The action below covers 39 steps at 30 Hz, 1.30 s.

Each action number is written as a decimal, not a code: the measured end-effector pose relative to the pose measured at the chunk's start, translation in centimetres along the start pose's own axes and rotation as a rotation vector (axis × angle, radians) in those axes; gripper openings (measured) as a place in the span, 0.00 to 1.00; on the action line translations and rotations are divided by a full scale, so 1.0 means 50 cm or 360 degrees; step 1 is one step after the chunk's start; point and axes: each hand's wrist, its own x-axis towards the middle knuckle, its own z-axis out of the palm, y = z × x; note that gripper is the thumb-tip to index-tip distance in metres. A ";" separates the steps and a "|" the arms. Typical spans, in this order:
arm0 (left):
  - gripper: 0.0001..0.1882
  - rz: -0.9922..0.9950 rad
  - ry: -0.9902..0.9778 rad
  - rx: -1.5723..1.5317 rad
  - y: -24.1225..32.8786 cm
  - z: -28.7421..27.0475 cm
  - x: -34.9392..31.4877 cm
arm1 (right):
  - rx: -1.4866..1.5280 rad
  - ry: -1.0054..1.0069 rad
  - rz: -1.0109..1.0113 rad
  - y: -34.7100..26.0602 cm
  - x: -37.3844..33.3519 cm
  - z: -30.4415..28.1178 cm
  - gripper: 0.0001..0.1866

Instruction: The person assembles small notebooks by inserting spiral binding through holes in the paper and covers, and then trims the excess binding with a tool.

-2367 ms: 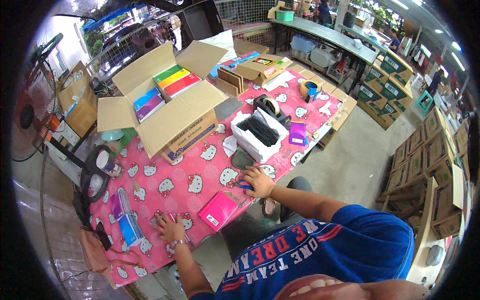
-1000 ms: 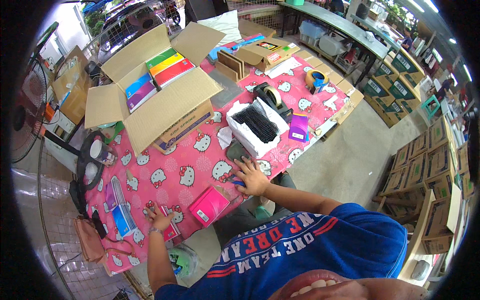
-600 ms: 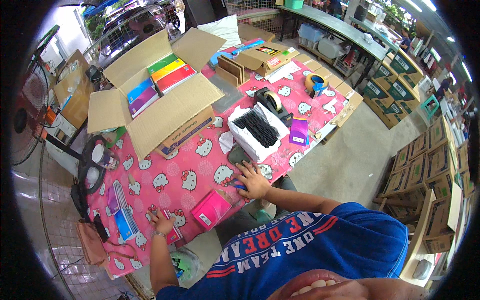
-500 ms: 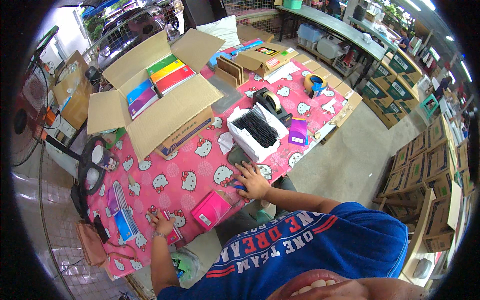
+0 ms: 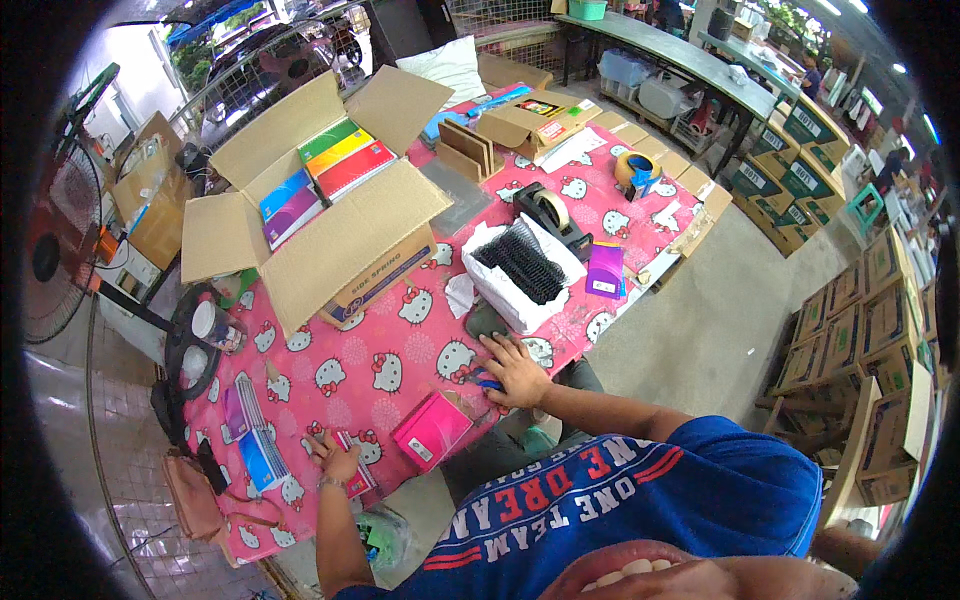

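Note:
My left hand [image 5: 337, 461] rests at the table's front edge, fingers apart, partly over a small red notebook [image 5: 357, 479]. Whether it grips the notebook is hard to see. My right hand [image 5: 519, 374] lies on the tabletop with its fingers spread. A blue-handled tool [image 5: 489, 384] shows between thumb and fingers, mostly hidden. Ahead of those fingers is a dark rounded object [image 5: 486, 320]. Between my hands sits a stack of pink notebooks [image 5: 432, 432]. Left of my left hand are a blue stack of notebooks [image 5: 262, 458] and purple ones [image 5: 240, 412], spiral-bound.
An open carton [image 5: 350, 235] of colourful notebooks stands far left. Black plastic coils fill a white-lined box [image 5: 525, 265], with a tape dispenser [image 5: 552, 218] behind it. Purple notebooks [image 5: 604, 270] lie to its right. A fan [image 5: 62, 240] stands at left, stacked cartons [image 5: 850, 330] at right.
My left hand has shifted slightly right, closer over the red notebook. My right hand stays by the blue-handled tool. The whole view has moved a little.

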 end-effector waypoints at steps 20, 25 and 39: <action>0.44 -0.0034 0.0767 0.0279 0.057 0.055 -0.038 | 0.0093 0.0004 0.0002 0.016 -0.011 0.012 0.31; 0.45 -0.0099 0.0786 0.0258 0.051 0.049 -0.055 | 0.0019 0.0002 0.0012 0.000 -0.007 0.002 0.31; 0.52 -0.0047 0.0608 0.0021 0.036 0.035 -0.036 | 0.0103 0.0093 -0.0075 0.013 0.002 0.016 0.28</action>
